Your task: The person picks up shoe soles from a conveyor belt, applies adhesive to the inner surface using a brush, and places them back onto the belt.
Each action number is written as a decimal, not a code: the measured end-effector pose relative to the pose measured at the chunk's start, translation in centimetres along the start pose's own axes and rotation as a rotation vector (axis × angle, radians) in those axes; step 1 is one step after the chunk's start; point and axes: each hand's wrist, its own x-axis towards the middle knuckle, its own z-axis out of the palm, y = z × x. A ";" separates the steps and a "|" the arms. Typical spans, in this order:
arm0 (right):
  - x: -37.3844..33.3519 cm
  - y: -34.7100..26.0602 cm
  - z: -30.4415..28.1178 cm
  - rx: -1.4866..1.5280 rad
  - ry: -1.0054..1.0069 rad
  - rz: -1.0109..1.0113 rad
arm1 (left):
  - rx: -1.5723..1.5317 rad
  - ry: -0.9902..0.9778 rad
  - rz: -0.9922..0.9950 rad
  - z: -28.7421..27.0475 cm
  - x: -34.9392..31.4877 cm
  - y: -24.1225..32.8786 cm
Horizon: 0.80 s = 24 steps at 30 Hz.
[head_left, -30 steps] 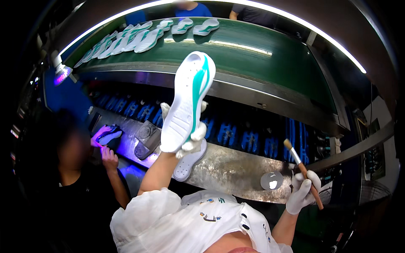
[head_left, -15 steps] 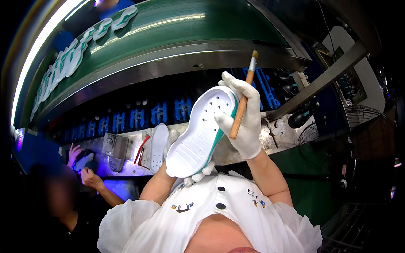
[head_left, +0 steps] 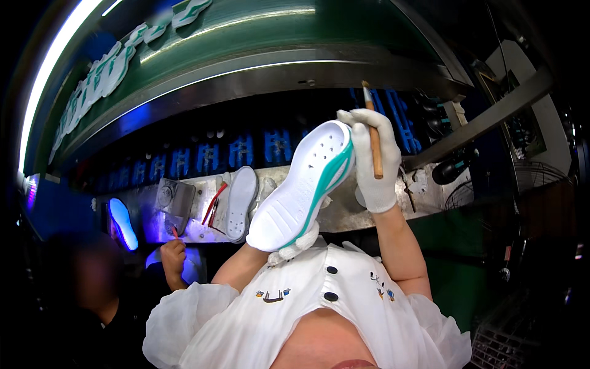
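White-and-teal moulded shoe sole (head_left: 298, 194) held up, long axis lower left to upper right. Left white-gloved hand (head_left: 300, 246) clamped beneath its lower half; right white-gloved hand (head_left: 367, 173) grips wooden-handled brush (head_left: 375, 147) beside upper end, contact unclear. Metal tabletop (head_left: 342, 218) beyond.

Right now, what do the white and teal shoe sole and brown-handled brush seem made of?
Shoe sole: probably matte moulded foam or rubber, given its ridges and holes. Brush handle: likely smooth wood, by its brown colour; ferrule apparently metal, silvery-looking.
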 end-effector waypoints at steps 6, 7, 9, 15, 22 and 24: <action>-2.0 -0.1 -2.0 0.120 0.043 0.070 | 0.068 -0.195 0.008 4.9 0.7 9.7; -2.1 0.0 -2.3 0.082 0.041 0.048 | -0.016 -0.256 0.027 6.1 1.2 12.8; -2.5 0.1 -2.1 0.089 0.018 0.035 | -0.027 -0.353 0.130 5.8 0.6 18.4; -4.5 0.1 -2.0 0.041 -0.082 0.010 | 0.330 0.277 0.840 0.9 -3.7 20.3; -7.2 0.6 -3.4 0.095 0.002 0.107 | 2.218 1.532 1.530 4.3 -1.2 28.5; -8.0 0.6 -3.9 0.075 0.006 0.146 | 2.310 1.674 1.327 5.2 -1.6 32.5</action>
